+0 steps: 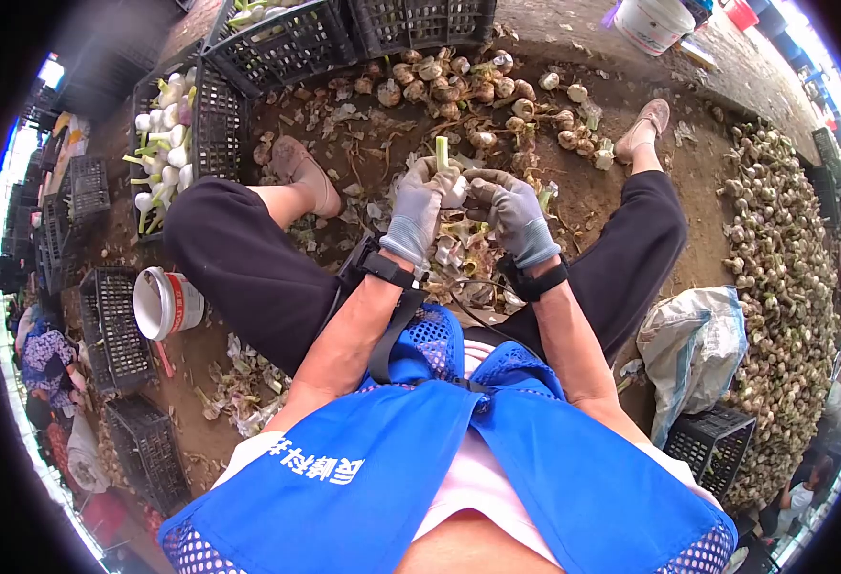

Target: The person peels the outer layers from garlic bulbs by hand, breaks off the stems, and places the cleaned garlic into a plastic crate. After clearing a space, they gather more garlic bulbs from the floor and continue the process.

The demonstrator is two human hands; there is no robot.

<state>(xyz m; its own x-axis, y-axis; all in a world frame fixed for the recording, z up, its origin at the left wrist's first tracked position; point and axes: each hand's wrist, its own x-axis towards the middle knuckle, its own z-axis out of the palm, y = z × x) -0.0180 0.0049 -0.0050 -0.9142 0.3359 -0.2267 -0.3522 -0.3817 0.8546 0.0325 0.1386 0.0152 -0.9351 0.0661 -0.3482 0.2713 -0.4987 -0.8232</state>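
Above the peel-strewn ground, my left hand (419, 209), in a grey work glove, grips a garlic bulb (454, 194). The bulb is white and peeled-looking, with its cut green stem pointing up past my fingers. My right hand (518, 218), gloved too, is at the bulb's right side with thumb and fingers pinched together. Whatever may be between those fingertips is too small to make out. Loose garlic skins (454, 251) lie beneath both hands, between my legs.
Unpeeled garlic bulbs (440, 86) lie ahead, and a large garlic heap (784, 287) spreads at right. Cleaned garlic (167, 134) fills a black crate (220, 124) at left. A white bucket (155, 304) lies tipped beside my knee. A woven sack (693, 349) is at right.
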